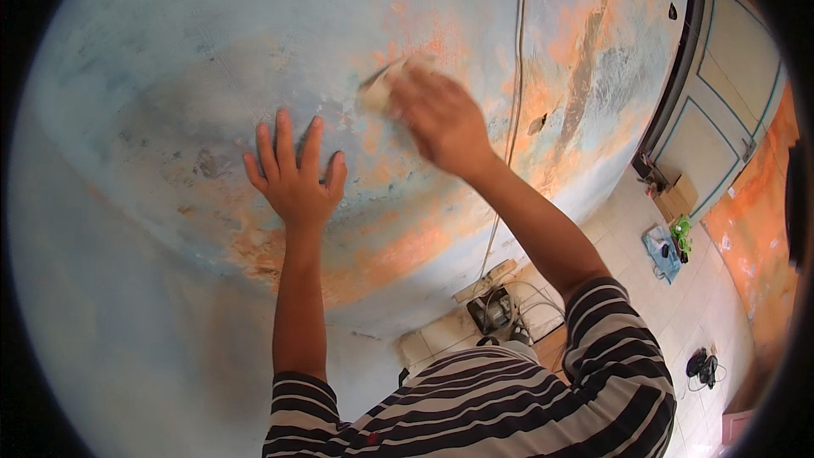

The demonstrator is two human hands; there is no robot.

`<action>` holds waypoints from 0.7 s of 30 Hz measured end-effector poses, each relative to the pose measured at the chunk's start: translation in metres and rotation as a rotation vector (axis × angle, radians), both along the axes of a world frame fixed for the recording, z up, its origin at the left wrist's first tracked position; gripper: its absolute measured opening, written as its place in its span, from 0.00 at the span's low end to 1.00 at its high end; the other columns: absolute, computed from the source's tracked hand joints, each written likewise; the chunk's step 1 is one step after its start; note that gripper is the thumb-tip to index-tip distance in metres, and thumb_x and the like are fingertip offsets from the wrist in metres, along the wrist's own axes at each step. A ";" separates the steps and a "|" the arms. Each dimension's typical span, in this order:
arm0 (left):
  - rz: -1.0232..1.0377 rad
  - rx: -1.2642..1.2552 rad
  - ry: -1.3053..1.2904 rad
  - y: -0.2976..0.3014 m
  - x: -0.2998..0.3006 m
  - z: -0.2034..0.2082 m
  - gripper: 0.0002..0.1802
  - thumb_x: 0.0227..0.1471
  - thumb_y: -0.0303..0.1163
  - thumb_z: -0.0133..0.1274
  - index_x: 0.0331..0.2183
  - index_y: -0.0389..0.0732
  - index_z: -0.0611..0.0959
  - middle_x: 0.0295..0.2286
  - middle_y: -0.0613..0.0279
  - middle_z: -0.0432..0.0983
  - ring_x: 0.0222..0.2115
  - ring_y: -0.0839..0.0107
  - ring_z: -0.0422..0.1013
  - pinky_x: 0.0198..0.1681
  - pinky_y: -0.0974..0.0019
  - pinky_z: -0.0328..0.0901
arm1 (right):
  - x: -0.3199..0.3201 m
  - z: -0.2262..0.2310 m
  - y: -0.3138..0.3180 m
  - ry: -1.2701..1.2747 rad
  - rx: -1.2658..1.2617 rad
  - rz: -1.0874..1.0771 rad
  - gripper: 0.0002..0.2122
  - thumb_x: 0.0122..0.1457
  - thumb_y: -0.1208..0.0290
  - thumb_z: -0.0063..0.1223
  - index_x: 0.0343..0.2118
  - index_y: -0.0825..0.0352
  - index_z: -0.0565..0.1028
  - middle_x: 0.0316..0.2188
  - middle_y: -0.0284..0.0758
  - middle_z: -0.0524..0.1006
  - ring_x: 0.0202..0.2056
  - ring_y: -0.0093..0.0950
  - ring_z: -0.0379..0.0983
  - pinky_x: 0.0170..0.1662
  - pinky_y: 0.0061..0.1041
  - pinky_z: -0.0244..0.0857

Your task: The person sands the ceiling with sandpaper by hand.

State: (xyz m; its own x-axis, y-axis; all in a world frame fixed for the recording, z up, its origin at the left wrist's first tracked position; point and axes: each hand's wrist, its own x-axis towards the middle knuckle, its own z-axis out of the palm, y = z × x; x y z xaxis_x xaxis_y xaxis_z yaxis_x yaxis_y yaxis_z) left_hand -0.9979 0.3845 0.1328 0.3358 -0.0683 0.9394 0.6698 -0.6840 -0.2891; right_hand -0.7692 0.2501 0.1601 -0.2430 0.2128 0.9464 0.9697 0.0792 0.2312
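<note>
A worn wall [203, 76] fills most of the view, with faded blue paint and rough orange and grey patches. My left hand [297, 182] lies flat against it, fingers spread, holding nothing. Higher up and to the right, my right hand [441, 123] presses a pale, beige folded sheet [376, 95] against the wall beside an orange patch. Motion smears the right fingers and the sheet, so I cannot tell whether it is sandpaper or cloth.
A cable [519, 59] runs down the wall to the right of my hands. Below stands a dark box-shaped device [492, 309] with loose cords. On the tiled floor lie a blue bag [660, 253], a green bag [681, 233] and black items [703, 367]. A panelled door [708, 148] stands right.
</note>
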 end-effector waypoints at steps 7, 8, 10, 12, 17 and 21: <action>0.001 -0.081 -0.045 0.002 -0.003 -0.042 0.25 0.55 0.51 0.56 0.54 0.58 0.84 0.64 0.54 0.66 0.67 0.47 0.55 0.69 0.39 0.35 | 0.000 0.008 0.007 -0.057 0.011 0.119 0.19 0.54 0.82 0.57 0.51 0.66 0.79 0.53 0.41 0.80 0.56 0.43 0.75 0.56 0.37 0.71; 0.004 -0.079 -0.040 0.003 -0.008 -0.047 0.25 0.55 0.51 0.56 0.54 0.58 0.84 0.64 0.54 0.66 0.67 0.47 0.55 0.69 0.39 0.35 | -0.009 0.011 0.004 -0.094 -0.011 0.112 0.18 0.55 0.81 0.57 0.50 0.66 0.79 0.53 0.40 0.80 0.55 0.43 0.76 0.55 0.37 0.72; 0.014 -0.130 -0.071 0.002 -0.018 -0.059 0.26 0.55 0.51 0.57 0.55 0.58 0.83 0.65 0.53 0.64 0.68 0.46 0.53 0.69 0.38 0.35 | 0.002 0.021 0.002 0.101 0.113 0.065 0.16 0.55 0.80 0.58 0.48 0.65 0.79 0.53 0.38 0.80 0.56 0.40 0.75 0.55 0.37 0.72; 0.019 -0.155 -0.075 -0.001 -0.018 -0.072 0.27 0.55 0.51 0.57 0.56 0.57 0.82 0.66 0.52 0.63 0.68 0.46 0.51 0.70 0.37 0.34 | 0.028 0.034 0.004 0.290 0.316 -0.167 0.14 0.53 0.78 0.60 0.45 0.62 0.80 0.54 0.35 0.80 0.57 0.37 0.75 0.56 0.37 0.71; 0.055 -0.231 -0.042 0.000 -0.037 -0.112 0.34 0.54 0.52 0.58 0.61 0.54 0.76 0.68 0.44 0.54 0.69 0.36 0.46 0.65 0.25 0.40 | -0.017 0.021 0.003 -0.077 0.003 0.076 0.15 0.54 0.79 0.58 0.46 0.65 0.80 0.52 0.38 0.81 0.55 0.41 0.76 0.56 0.36 0.71; 0.058 -0.425 -0.045 -0.022 -0.039 -0.114 0.35 0.57 0.53 0.55 0.62 0.49 0.74 0.69 0.43 0.51 0.71 0.38 0.41 0.68 0.29 0.36 | 0.022 0.027 0.009 0.324 0.355 0.002 0.13 0.50 0.78 0.59 0.40 0.60 0.79 0.52 0.36 0.80 0.54 0.38 0.76 0.58 0.41 0.70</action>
State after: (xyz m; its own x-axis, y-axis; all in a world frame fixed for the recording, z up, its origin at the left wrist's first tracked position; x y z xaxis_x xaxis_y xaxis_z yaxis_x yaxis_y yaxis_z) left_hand -1.0366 0.3621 0.0185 0.2862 0.3461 0.8935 0.7162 -0.6967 0.0405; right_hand -0.7471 0.2590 0.1870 0.0762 -0.1376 0.9875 0.9962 0.0515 -0.0697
